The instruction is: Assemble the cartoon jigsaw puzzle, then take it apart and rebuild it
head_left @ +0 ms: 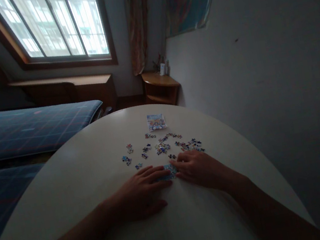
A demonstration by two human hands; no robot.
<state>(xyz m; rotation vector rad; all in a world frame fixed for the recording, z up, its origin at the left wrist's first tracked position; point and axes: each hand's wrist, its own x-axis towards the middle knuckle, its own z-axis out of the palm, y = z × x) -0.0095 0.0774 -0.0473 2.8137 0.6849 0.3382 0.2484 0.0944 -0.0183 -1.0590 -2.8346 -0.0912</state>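
Observation:
Both my hands rest on a round white table (95,176). My left hand (143,192) lies flat, fingers stretched toward a small joined patch of puzzle pieces (170,171). My right hand (198,167) lies beside it, its fingertips pressing on that same patch from the right. Several loose jigsaw pieces (161,147) are scattered just beyond my fingers. Farther back lies a small colourful picture card (156,122).
A bed with a blue checked cover (26,126) stands left of the table. A white wall (263,78) runs close along the table's right side. A wooden corner shelf (160,85) and a window (54,23) are at the back.

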